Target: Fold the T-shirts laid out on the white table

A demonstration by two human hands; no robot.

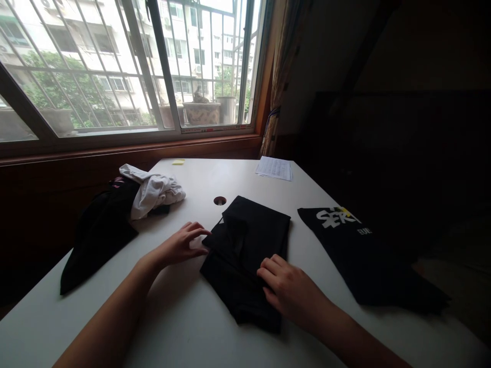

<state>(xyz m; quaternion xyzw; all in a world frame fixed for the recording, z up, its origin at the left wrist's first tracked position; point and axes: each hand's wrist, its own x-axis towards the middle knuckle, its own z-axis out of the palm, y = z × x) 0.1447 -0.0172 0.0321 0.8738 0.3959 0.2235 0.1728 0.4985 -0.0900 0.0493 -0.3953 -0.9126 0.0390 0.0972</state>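
Observation:
A black garment [255, 232], partly folded into a layered bundle, lies in the middle of the white table. At its left edge is my left hand [186, 245], thumb and fingers apart, the fingertips touching the cloth's corner. My right hand [286, 286] rests on the lower right side of the garment with its fingers curled and closed on the fabric. A loose flap with creases runs across the garment between both hands. The exact kind of garment cannot be told from its folded shape.
On the left of the white table [184, 327] lie a crumpled white cloth [157, 191] and black clothing [103, 225]. A dark printed garment [356, 255] hangs near the right edge. Papers [274, 168], a yellow note [178, 162] and a cable hole [220, 201] are farther back.

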